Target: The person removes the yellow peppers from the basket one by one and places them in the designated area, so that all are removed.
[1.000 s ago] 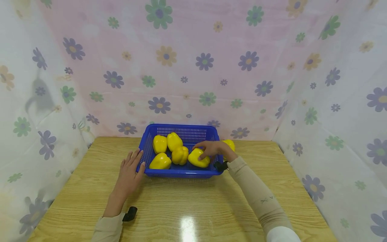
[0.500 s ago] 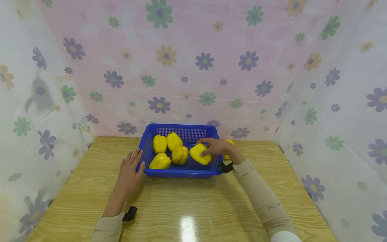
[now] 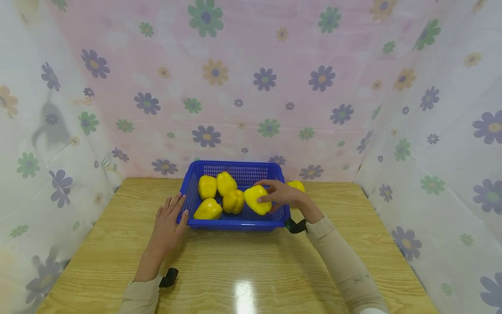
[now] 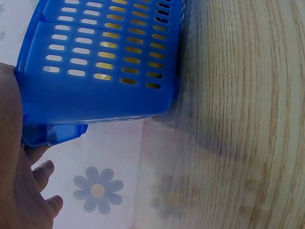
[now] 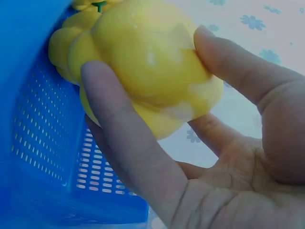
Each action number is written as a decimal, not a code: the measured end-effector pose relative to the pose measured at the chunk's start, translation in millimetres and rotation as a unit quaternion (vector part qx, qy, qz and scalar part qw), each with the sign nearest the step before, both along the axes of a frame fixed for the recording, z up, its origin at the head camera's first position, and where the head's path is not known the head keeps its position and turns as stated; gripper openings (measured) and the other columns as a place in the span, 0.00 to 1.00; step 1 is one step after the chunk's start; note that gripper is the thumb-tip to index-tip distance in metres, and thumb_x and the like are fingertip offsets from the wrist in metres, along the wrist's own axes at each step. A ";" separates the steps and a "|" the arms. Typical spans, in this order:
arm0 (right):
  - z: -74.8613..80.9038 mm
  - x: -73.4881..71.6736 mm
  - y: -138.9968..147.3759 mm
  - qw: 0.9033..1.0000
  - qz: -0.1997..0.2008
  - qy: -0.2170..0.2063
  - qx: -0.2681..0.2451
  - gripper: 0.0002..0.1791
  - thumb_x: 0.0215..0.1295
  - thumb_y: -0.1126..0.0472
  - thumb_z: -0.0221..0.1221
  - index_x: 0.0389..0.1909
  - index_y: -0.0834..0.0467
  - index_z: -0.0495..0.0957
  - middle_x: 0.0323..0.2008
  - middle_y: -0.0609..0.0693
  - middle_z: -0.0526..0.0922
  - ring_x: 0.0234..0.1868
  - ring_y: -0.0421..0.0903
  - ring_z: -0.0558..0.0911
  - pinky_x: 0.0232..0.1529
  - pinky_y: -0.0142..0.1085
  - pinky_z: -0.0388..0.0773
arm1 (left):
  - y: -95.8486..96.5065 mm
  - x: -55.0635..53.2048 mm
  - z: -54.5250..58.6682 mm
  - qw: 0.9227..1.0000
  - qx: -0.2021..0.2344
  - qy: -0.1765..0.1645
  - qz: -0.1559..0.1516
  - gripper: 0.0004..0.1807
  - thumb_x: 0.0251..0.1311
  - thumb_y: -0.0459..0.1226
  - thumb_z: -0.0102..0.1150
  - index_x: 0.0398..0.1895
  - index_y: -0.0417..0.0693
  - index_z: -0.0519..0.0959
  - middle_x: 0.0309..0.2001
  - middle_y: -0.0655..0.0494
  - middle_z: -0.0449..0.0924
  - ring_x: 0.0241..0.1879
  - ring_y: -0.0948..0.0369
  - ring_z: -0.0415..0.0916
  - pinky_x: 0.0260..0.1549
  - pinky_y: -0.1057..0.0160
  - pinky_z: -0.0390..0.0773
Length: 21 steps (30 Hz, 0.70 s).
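In the head view, my right hand [image 3: 284,194] grips a yellow bell pepper [image 3: 255,198] over the right part of a blue plastic basket [image 3: 235,225]. The right wrist view has the thumb and fingers spread round that pepper [image 5: 147,52], which is tilted. Several other yellow bell peppers lie in the basket's left and middle, one of them a darker yellow pepper [image 3: 233,201] beside the held one. Straight-fingered, my left hand [image 3: 166,224] rests against the basket's left rim. The left wrist view shows that hand [image 4: 19,186] at the slotted basket wall [image 4: 95,102].
Another yellow bell pepper [image 3: 296,186] sits on the wooden table [image 3: 219,266] just outside the basket's right end, partly hidden by my right hand. A flower-patterned cloth [image 3: 243,87] rises behind the table and on both sides.
My right hand has raised the bell pepper slightly and tilted it in the basket, and its wrist has shifted right and down. The left hand has stayed on the rim.
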State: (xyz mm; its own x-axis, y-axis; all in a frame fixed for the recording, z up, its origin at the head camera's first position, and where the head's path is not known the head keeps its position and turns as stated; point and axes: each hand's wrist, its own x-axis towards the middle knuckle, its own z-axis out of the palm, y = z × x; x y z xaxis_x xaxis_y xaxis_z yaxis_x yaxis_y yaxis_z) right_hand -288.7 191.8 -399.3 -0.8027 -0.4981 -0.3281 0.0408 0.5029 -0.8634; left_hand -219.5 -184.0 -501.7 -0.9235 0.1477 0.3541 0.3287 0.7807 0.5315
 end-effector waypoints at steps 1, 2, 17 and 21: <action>-1.0 0.8 0.8 1.000 0.001 0.002 -0.005 0.34 0.71 0.57 0.63 0.75 0.52 0.64 0.61 0.65 0.74 0.49 0.53 0.84 0.49 0.55 0.84 | -0.2 -0.2 -0.1 1.000 0.000 0.000 0.000 0.30 0.77 0.41 0.47 0.78 0.40 0.61 0.79 0.41 0.55 0.78 0.35 0.44 0.70 0.26 0.45; -2.0 1.6 1.6 1.000 0.001 0.004 -0.009 0.33 0.71 0.56 0.63 0.75 0.52 0.64 0.61 0.65 0.74 0.49 0.53 0.84 0.48 0.54 0.85 | -0.4 -0.4 -0.1 1.000 0.001 -0.001 0.000 0.30 0.77 0.41 0.48 0.78 0.40 0.60 0.79 0.41 0.55 0.78 0.35 0.44 0.70 0.26 0.45; -3.1 24.7 13.0 0.998 -0.013 0.024 -0.063 0.35 0.74 0.60 0.60 0.78 0.52 0.60 0.67 0.68 0.67 0.54 0.56 0.82 0.50 0.56 0.84 | -0.4 1.0 1.3 1.000 0.001 -0.007 -0.003 0.31 0.79 0.46 0.43 0.78 0.39 0.59 0.79 0.39 0.53 0.79 0.36 0.42 0.70 0.25 0.44; -3.7 31.7 15.4 0.996 -0.014 0.038 -0.075 0.35 0.74 0.60 0.60 0.78 0.53 0.59 0.68 0.69 0.66 0.54 0.56 0.82 0.49 0.54 0.85 | 0.2 1.3 1.7 1.000 0.001 -0.006 -0.002 0.31 0.79 0.44 0.44 0.78 0.40 0.59 0.79 0.39 0.53 0.79 0.35 0.42 0.70 0.26 0.44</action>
